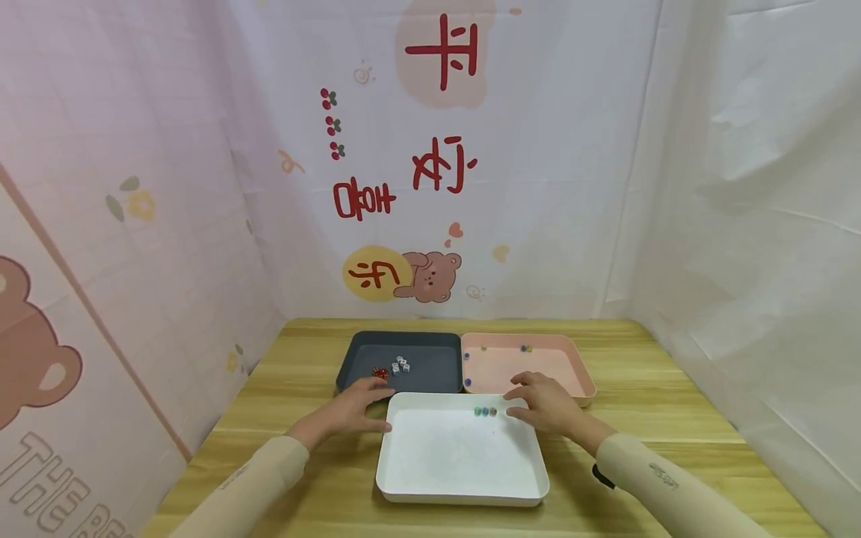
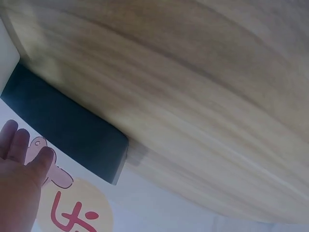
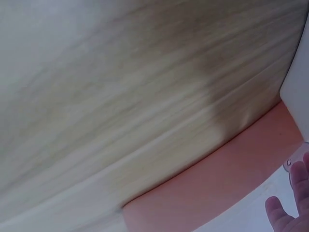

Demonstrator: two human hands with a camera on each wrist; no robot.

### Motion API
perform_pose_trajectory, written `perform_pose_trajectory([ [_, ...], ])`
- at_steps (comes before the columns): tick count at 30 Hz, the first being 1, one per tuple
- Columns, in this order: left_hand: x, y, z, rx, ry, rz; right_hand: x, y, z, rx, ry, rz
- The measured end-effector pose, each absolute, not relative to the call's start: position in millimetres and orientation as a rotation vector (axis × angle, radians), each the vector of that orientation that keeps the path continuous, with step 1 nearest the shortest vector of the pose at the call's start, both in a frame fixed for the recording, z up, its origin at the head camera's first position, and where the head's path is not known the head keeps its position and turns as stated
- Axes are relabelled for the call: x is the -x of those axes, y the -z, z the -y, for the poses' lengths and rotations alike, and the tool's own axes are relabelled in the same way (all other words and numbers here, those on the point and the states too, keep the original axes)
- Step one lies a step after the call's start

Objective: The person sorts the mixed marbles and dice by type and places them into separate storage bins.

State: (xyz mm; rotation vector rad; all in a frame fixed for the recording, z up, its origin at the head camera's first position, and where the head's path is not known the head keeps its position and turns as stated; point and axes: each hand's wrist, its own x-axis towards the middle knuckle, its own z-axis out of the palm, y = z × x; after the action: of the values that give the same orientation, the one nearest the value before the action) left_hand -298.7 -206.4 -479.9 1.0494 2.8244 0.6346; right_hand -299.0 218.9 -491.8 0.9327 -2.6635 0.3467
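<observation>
A white tray (image 1: 464, 456) lies on the wooden table, with three small coloured marbles (image 1: 485, 412) in a row near its far edge. By the tray's far left corner is my left hand (image 1: 351, 407), its fingers spread loosely and holding nothing. My right hand (image 1: 546, 403) hovers over the far right corner, fingers parted, just right of the marbles. Whether either hand touches the rim, I cannot tell. In the left wrist view the left hand (image 2: 21, 176) appears beside the dark tray (image 2: 67, 121). The right wrist view has the right hand (image 3: 295, 205) near the pink tray (image 3: 217, 174).
Behind the white tray, a dark grey tray (image 1: 430, 357) holds red dice (image 1: 380, 373) and white dice (image 1: 400, 365). Against its right side stands a pink tray (image 1: 558, 362) with several marbles, including blue ones (image 1: 468, 382). Printed cloth (image 1: 538, 187) hangs around the table.
</observation>
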Motion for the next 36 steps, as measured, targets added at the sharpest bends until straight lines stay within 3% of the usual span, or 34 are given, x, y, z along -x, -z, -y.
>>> perform_pose_trajectory([
  [36,296,486,209,-1.068,-0.520,-2.855,303,500,-185,-0.842,-0.313,2.812],
])
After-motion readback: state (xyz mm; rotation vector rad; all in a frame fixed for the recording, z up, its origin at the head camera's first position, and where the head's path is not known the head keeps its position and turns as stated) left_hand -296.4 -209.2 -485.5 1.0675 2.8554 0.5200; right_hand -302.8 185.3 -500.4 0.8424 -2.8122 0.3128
